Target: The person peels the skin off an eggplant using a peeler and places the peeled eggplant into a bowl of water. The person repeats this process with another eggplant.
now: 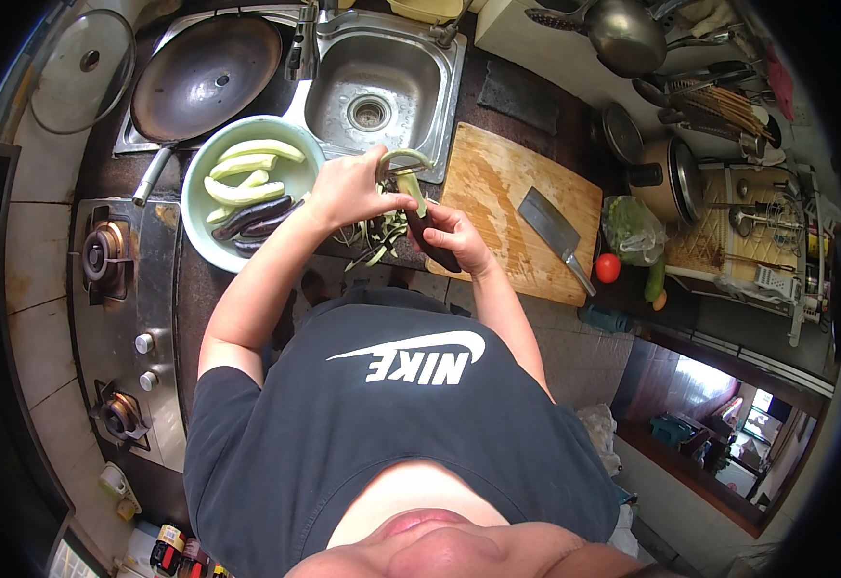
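My left hand (pixel 352 188) grips a green-framed peeler (pixel 414 156), its blade against the pale, peeled end of a dark purple eggplant (pixel 438 249). The left thumb rests on the eggplant near that end. From the other side, my right hand (pixel 465 242) holds the eggplant's unpeeled part, over the counter's front edge by the cutting board. Below my hands lies a heap of peel strips (pixel 384 244). To the left, a pale green basin (pixel 200 242) contains several peeled eggplants (pixel 245 193) and some unpeeled dark ones (pixel 250 217).
A cleaver (pixel 550 225) lies on the wooden cutting board (pixel 485 188). Beyond are a steel sink (pixel 406 79) and a wok (pixel 203 79). A gas stove (pixel 139 282) stands left. At right are a tomato (pixel 607 268), bagged green vegetables (pixel 631 230) and a lidded pot (pixel 669 177).
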A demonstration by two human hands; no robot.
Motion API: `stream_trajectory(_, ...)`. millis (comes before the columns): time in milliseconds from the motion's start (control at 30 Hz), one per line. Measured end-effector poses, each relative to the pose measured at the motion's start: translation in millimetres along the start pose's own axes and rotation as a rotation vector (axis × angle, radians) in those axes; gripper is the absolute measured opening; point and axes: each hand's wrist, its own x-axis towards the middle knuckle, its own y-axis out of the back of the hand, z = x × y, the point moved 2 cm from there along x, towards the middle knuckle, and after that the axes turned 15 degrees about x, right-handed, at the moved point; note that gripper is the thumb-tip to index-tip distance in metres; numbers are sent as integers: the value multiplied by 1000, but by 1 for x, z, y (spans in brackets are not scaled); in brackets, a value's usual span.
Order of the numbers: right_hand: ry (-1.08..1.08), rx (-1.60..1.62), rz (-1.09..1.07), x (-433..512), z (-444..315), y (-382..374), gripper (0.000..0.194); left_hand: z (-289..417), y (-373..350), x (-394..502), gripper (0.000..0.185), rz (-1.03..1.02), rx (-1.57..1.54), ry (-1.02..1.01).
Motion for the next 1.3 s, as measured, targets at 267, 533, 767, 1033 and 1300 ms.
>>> stream_trajectory(267, 4, 20, 40, -1, 6, -5, 53, 5, -4, -9, 68, 149, 122, 14)
stream_trajectory(533, 45, 38, 71, 6, 12, -8, 34, 25, -25, -26, 57, 177, 151, 52)
stream_trajectory(767, 117, 59, 183, 11, 19, -5, 18, 29, -39, -31, 45, 159, 77, 115)
stream_trajectory(1033, 152, 77, 186, 16, 16, -10, 42, 31, -30, -34, 44, 326, -214, 223)
stream_trajectory(1300, 189, 5, 221, 19, 13, -13, 56, 29, -32, -34, 29, 398, -328, 252)
